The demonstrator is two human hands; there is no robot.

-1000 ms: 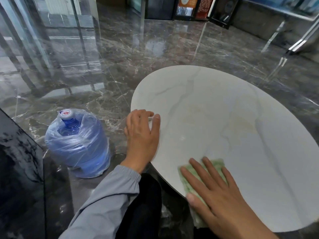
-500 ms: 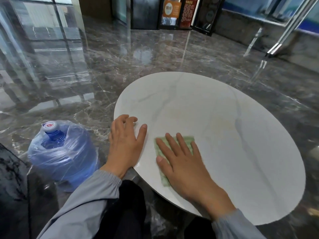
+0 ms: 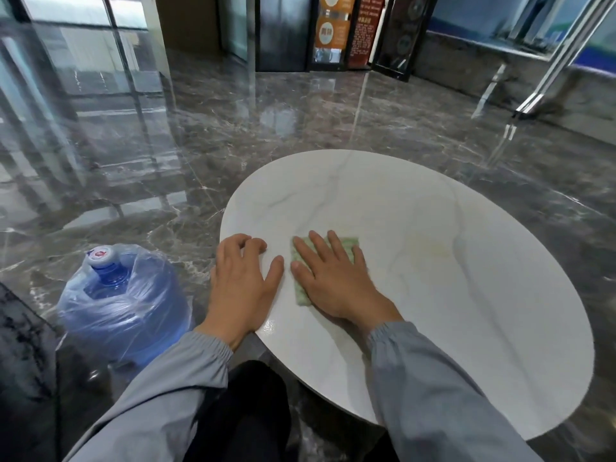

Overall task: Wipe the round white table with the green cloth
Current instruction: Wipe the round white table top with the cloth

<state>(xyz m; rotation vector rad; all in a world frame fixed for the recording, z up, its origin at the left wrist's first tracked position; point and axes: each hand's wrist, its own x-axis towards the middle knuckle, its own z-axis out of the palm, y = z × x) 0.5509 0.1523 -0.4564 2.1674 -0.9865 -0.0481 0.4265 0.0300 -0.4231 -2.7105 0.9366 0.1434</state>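
The round white table [image 3: 466,295] with faint grey veins fills the lower right of the head view. A small green cloth [image 3: 348,244] lies flat on its left part, mostly covered by my right hand [image 3: 333,278], which presses on it with fingers spread. My left hand [image 3: 241,281] rests palm down on the table's left rim, fingers slightly curled over the edge, holding nothing. The two hands lie side by side, thumbs almost touching.
A blue water jug [image 3: 123,305] wrapped in clear plastic stands on the dark marble floor just left of the table. A dark slab [image 3: 23,361] sits at the far left edge. Glass walls and dark doors [image 3: 283,31] stand at the back.
My right hand has slid the green cloth from the table's near edge leftward and farther in, next to my left hand. The left hand has stayed on the rim.
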